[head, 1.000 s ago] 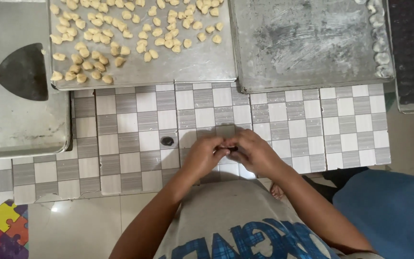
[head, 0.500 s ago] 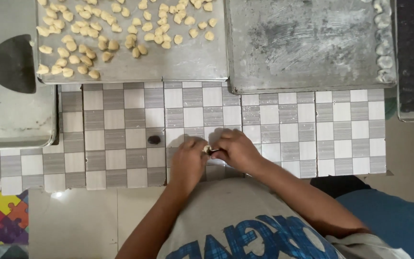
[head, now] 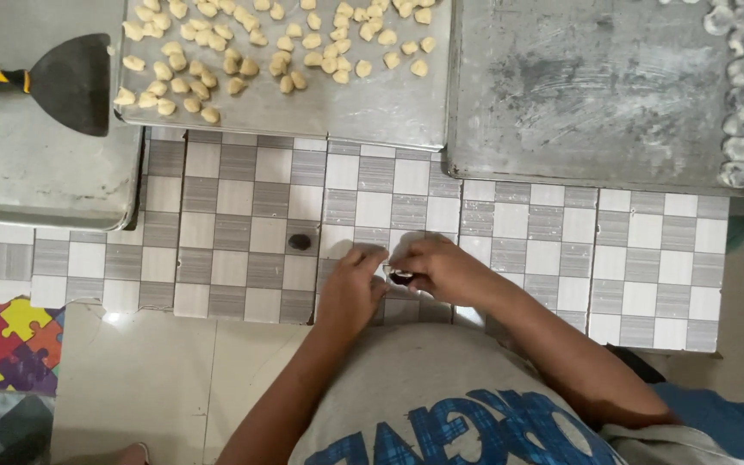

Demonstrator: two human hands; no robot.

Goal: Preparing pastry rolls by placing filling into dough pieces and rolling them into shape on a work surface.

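Note:
My left hand (head: 350,288) and my right hand (head: 441,267) meet over the checked tile floor, just in front of my grey shirt. Between their fingertips they pinch a small object (head: 398,275), pale with a dark centre; its exact kind is too small to tell. A small dark lump (head: 300,242) lies on a tile to the left of my left hand. Further ahead, a metal tray (head: 346,108) holds several small pale dough pieces (head: 234,65).
A second metal tray (head: 596,95) at the upper right has pale round pieces (head: 738,103) along its right edge. A black scraper with a yellow-black handle (head: 66,82) rests on a tray at the upper left. A coloured puzzle mat (head: 2,340) lies at the lower left.
Both hands stay together on the small object, fingers shifting slightly. The view has drifted, so the trays sit a little differently in frame.

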